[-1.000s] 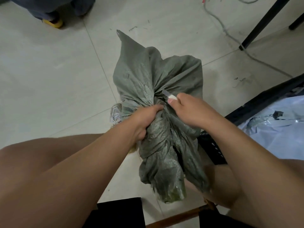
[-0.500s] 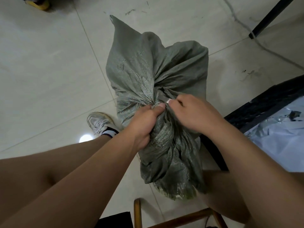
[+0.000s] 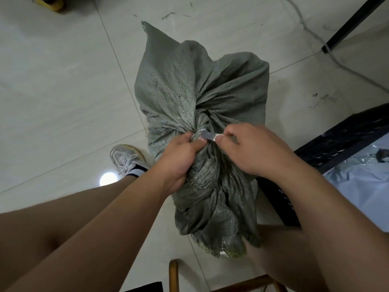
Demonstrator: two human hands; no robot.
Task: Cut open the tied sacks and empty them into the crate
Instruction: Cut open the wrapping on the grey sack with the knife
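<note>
While the right hand [image 3: 255,152] pinches a small blade [image 3: 207,136] between thumb and curled fingers, its tip lies at the tie on the sack [image 3: 195,98]. Beside it, the left hand [image 3: 179,159] grips the gathered neck in a closed fist. Both forearms reach forward from the knees. The sack stands on the floor [image 3: 52,81], just left of the black crate [image 3: 341,142]. Compared with half a second ago, more of the blade shows between the two hands.

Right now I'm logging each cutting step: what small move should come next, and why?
Probably draw the blade through the tie. The left hand grips the sack at its neck, the right hand pinches the blade with its tip at the cinched point, and the neck is not yet open.
</note>
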